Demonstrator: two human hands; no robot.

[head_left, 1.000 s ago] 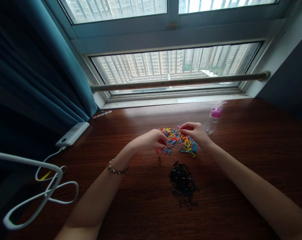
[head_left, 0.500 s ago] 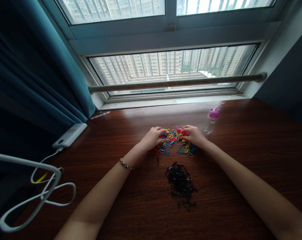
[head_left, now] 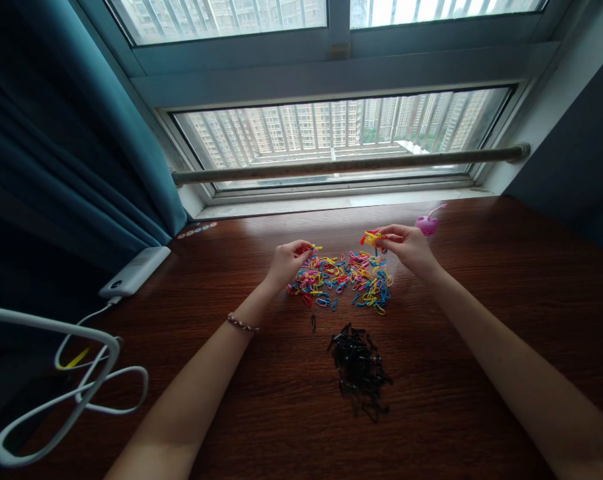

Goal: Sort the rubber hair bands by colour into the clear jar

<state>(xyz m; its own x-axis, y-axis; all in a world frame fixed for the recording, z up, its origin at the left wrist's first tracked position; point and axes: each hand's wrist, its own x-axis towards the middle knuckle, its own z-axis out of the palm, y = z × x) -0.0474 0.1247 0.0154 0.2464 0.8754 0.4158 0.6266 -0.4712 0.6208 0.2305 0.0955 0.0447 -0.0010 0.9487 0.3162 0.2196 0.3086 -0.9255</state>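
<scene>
A loose pile of small rubber bands (head_left: 366, 283) in red, pink, yellow and blue lies on the wooden table. Over its far left side, my left hand (head_left: 287, 262) pinches a few of these bands, with a yellow tip showing at the fingers. My right hand (head_left: 408, 248) is raised above the far right side, closed on a small bunch of rubber bands (head_left: 370, 238), mostly yellow and red, with a blue one hanging down. Nearer to me sits a heap of black bands (head_left: 360, 365), apart from both hands. One dark band (head_left: 314, 323) lies alone beside it.
Behind my right hand stands a bottle with a pink lid and straw (head_left: 427, 225), its body mostly hidden. A white power bank (head_left: 134, 272) with a looping white cable (head_left: 114, 353) is at the left, by the blue curtain (head_left: 81, 133). A window and rail (head_left: 351, 165) border the far side.
Both hands have lifted from the pile and moved apart, left hand leftward, right hand up and rightward. Each now holds bands, and more of the coloured pile shows.
</scene>
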